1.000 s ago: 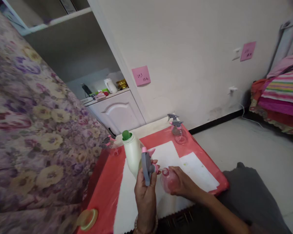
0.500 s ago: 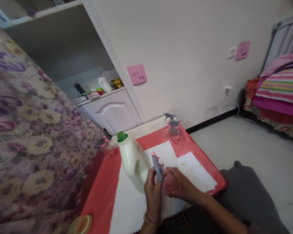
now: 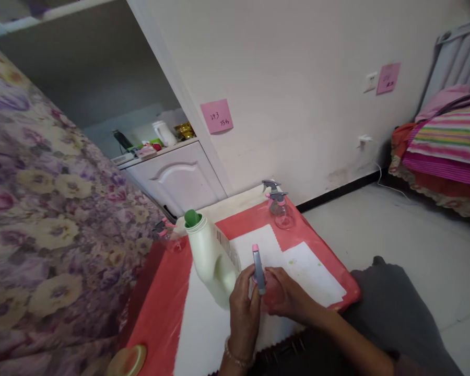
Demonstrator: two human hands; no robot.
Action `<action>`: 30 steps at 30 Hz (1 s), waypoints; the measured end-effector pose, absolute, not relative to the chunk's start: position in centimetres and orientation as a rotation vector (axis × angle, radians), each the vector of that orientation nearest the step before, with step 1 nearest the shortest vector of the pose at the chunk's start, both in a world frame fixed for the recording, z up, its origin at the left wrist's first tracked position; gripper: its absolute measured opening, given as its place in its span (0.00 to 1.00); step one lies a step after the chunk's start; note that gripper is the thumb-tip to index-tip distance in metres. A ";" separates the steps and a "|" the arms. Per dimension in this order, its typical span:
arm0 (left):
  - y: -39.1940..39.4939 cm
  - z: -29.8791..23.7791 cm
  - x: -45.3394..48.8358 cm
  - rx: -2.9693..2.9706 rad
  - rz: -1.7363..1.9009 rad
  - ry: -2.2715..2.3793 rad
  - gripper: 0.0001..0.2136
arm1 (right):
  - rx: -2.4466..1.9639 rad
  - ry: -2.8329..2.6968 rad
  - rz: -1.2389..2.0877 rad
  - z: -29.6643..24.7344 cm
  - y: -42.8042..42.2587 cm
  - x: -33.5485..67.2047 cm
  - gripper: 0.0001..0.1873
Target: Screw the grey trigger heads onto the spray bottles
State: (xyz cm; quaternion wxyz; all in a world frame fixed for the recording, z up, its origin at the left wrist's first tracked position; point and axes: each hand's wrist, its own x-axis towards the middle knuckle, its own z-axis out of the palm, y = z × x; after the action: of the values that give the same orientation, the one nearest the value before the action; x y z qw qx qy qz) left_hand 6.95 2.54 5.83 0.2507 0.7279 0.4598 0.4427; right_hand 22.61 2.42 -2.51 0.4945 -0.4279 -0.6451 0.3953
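Both hands are on a small clear spray bottle (image 3: 273, 295) with a grey trigger head (image 3: 259, 271) and pink nozzle. My left hand (image 3: 243, 305) has its fingers closed around the neck and head. My right hand (image 3: 295, 298) wraps the see-through body from the right. Just left of the hands stands a large pale green jug (image 3: 209, 256), uncapped at the neck, with a green piece (image 3: 192, 218) in its mouth. White paper sheets (image 3: 201, 329) lie under the jug and hands, over a red table cover (image 3: 160, 292).
Two more spray bottles (image 3: 284, 216) stand at the table's far right corner, and another spray bottle (image 3: 175, 241) at the far left. A gold-coloured round lid (image 3: 127, 360) lies near left. A floral curtain (image 3: 58, 235) hangs along the left side; a white cabinet (image 3: 180, 175) stands behind.
The trigger head has turned in my left hand, so its nozzle now points more straight away from me. My right hand stays around the bottle body. The view has shifted slightly.
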 end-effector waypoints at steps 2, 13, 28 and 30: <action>2.6 5.4 7.1 1.973 1.182 1.288 0.12 | -1.024 -1.565 0.964 -2.8 2.5 22.6 0.45; 2.7 5.6 8.2 1.704 1.226 1.286 0.10 | -1.017 -1.569 0.992 -2.4 2.4 22.8 0.47; 2.5 6.1 8.2 1.794 1.196 1.260 0.07 | -1.084 -1.567 0.988 -2.0 2.0 22.9 0.49; 2.5 6.0 8.2 1.777 1.203 1.263 0.08 | -1.055 -1.577 0.942 -0.7 1.8 23.5 0.46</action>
State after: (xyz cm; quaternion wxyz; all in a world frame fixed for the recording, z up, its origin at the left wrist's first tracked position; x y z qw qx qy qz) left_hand 8.21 2.54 5.97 0.3201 0.6761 0.4807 0.4576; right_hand 23.52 1.84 -0.73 0.4897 -0.4342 -0.6491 0.3878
